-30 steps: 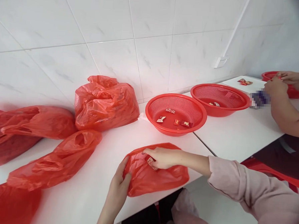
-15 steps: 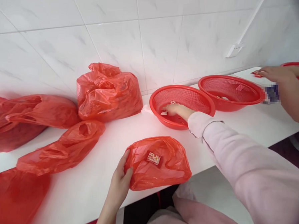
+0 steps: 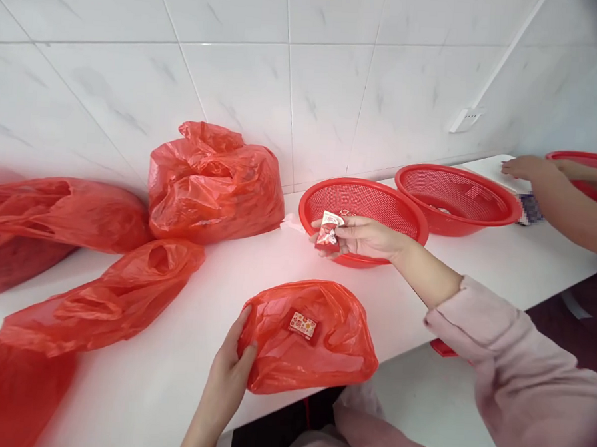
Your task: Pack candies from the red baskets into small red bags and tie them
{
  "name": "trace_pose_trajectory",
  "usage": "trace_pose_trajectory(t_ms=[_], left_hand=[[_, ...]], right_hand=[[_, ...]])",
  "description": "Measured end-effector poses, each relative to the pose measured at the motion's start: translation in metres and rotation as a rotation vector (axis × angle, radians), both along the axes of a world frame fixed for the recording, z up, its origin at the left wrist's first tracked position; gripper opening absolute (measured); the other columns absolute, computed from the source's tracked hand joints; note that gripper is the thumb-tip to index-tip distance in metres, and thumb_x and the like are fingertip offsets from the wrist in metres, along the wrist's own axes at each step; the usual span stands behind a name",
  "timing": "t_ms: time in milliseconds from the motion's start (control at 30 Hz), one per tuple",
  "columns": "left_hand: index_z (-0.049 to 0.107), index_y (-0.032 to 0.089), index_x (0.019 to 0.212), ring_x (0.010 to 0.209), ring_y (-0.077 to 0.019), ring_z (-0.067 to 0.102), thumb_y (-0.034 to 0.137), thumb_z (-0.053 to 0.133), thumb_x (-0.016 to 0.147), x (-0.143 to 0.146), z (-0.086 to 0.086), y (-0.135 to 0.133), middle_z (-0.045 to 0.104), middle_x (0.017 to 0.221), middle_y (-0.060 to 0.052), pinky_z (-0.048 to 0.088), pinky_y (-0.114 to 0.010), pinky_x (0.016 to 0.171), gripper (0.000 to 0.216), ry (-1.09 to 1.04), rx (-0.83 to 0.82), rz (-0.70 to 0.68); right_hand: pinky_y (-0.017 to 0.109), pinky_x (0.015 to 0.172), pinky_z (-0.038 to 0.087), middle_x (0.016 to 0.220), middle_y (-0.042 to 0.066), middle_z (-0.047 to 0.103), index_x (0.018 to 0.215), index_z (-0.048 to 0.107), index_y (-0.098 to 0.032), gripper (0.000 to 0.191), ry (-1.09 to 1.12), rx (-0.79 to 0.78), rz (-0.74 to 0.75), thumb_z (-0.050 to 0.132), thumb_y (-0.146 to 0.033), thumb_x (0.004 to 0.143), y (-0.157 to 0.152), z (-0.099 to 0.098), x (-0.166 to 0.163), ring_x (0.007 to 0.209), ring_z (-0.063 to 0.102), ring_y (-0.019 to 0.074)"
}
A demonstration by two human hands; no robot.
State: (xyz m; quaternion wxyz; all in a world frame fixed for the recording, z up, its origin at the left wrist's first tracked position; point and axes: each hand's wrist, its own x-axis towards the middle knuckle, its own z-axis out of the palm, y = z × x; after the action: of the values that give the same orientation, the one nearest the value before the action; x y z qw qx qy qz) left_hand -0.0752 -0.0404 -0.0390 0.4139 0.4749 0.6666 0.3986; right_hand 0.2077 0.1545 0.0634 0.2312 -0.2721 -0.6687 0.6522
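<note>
My left hand [image 3: 232, 360] grips the near-left rim of a red plastic bag [image 3: 315, 374], which lies on the table with its mouth open. A small printed red-and-white packet [image 3: 303, 324] rests inside the bag. Above the front rim of a red mesh basket [image 3: 320, 188], my right hand [image 3: 362, 237] is closed on a small red-and-white packet [image 3: 329, 230], pinched between thumb and fingers. A little white-patterned item shows in that basket behind the hand; its kind is unclear.
A full red bag [image 3: 215, 192] stands by the tiled wall, with more red bags [image 3: 109, 293] to the left. A second red basket [image 3: 459, 222] is at right. Beyond it, a co-worker's hand [image 3: 529, 167] reaches over the white table [image 3: 540, 276].
My right hand has come up out of the basket and toward me, now holding a packet. The left hand keeps its hold on the bag. The co-worker's hand has shifted slightly.
</note>
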Motion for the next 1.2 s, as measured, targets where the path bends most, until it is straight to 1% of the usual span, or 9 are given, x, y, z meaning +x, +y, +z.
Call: trace_pose_trajectory(t_ms=[67, 300, 433, 633, 767, 900, 1000, 1133, 1200], left_hand=[[0.04, 0.018, 0.146, 0.124, -0.029, 0.054, 0.035, 0.053, 0.086, 0.001, 0.003, 0.0, 0.051, 0.143, -0.013, 0.042, -0.042, 0.104, 0.064, 0.002, 0.012, -0.015], [0.034, 0.02, 0.149, 0.128, -0.0273, 0.05, 0.034, 0.05, 0.088, 0.009, 0.01, 0.0, 0.046, 0.147, -0.012, 0.039, -0.042, 0.107, 0.064, -0.039, -0.022, -0.029], [0.031, 0.019, 0.15, 0.131, -0.0263, 0.048, 0.036, 0.049, 0.089, 0.009, 0.007, 0.0, 0.045, 0.148, -0.012, 0.037, -0.039, 0.109, 0.066, -0.032, -0.015, -0.04], [0.031, 0.019, 0.15, 0.135, -0.028, 0.044, 0.038, 0.051, 0.089, 0.009, 0.005, -0.001, 0.042, 0.151, -0.012, 0.035, -0.042, 0.111, 0.066, -0.022, -0.004, -0.039], [0.034, 0.021, 0.149, 0.139, -0.0284, 0.039, 0.037, 0.053, 0.089, 0.01, 0.002, 0.0, 0.039, 0.153, -0.011, 0.032, -0.043, 0.114, 0.065, -0.032, 0.032, -0.038], [0.035, 0.022, 0.148, 0.141, -0.0271, 0.036, 0.036, 0.051, 0.091, 0.01, 0.0, -0.001, 0.038, 0.154, -0.009, 0.03, -0.043, 0.115, 0.062, -0.029, 0.065, -0.053], [0.033, 0.021, 0.149, 0.142, -0.0258, 0.033, 0.036, 0.05, 0.091, 0.011, 0.003, -0.002, 0.036, 0.155, -0.008, 0.028, -0.04, 0.116, 0.062, -0.013, 0.043, -0.058], [0.03, 0.02, 0.15, 0.142, -0.0247, 0.034, 0.039, 0.049, 0.091, 0.013, 0.01, -0.004, 0.035, 0.155, -0.009, 0.028, -0.039, 0.116, 0.065, -0.034, 0.008, -0.068], [0.031, 0.02, 0.15, 0.142, -0.0241, 0.034, 0.04, 0.05, 0.091, 0.016, 0.014, -0.005, 0.036, 0.154, -0.009, 0.027, -0.039, 0.117, 0.065, -0.041, 0.014, -0.064]], right_hand=[[0.045, 0.094, 0.051, 0.124, 0.014, 0.063, 0.132, 0.047, -0.017, 0.041, 0.098, -0.154, 0.063, 0.051, -0.03, 0.094, -0.02, 0.001, 0.001, 0.104, 0.067, 0.0236], [0.04, 0.08, 0.056, 0.096, 0.008, 0.068, 0.132, 0.044, -0.018, 0.043, 0.127, -0.37, 0.302, 0.055, -0.03, 0.092, -0.055, -0.004, -0.019, 0.092, 0.07, 0.0216], [0.032, 0.067, 0.057, 0.087, 0.006, 0.067, 0.117, 0.049, -0.017, 0.03, 0.093, -0.377, 0.387, 0.054, -0.034, 0.093, -0.062, -0.016, -0.035, 0.076, 0.07, 0.0177], [0.026, 0.066, 0.053, 0.091, 0.006, 0.069, 0.106, 0.054, -0.017, 0.021, -0.135, -0.171, 0.396, 0.051, -0.034, 0.095, -0.068, -0.034, -0.05, 0.072, 0.067, 0.0128], [0.028, 0.075, 0.05, 0.09, 0.004, 0.072, 0.102, 0.064, -0.018, 0.018, -0.468, 0.262, 0.318, 0.055, -0.027, 0.09, -0.075, -0.046, -0.063, 0.081, 0.067, 0.0169], [0.036, 0.086, 0.048, 0.107, 0.01, 0.072, 0.129, 0.059, -0.02, 0.042, -0.66, 0.554, 0.171, 0.057, -0.029, 0.088, -0.08, -0.054, -0.069, 0.101, 0.065, 0.0255], [0.038, 0.095, 0.045, 0.124, 0.013, 0.065, 0.132, 0.057, -0.019, 0.043, -0.626, 0.623, 0.034, 0.051, -0.029, 0.091, -0.076, -0.047, -0.062, 0.112, 0.061, 0.0261], [0.03, 0.09, 0.048, 0.11, 0.005, 0.072, 0.12, 0.064, -0.022, 0.033, -0.458, 0.605, -0.154, 0.05, -0.033, 0.093, -0.046, -0.018, -0.029, 0.101, 0.066, 0.0184], [0.031, 0.09, 0.047, 0.112, 0.004, 0.07, 0.121, 0.062, -0.025, 0.032, -0.605, 0.678, -0.327, 0.049, -0.035, 0.093, -0.02, -0.005, -0.003, 0.104, 0.065, 0.019]])
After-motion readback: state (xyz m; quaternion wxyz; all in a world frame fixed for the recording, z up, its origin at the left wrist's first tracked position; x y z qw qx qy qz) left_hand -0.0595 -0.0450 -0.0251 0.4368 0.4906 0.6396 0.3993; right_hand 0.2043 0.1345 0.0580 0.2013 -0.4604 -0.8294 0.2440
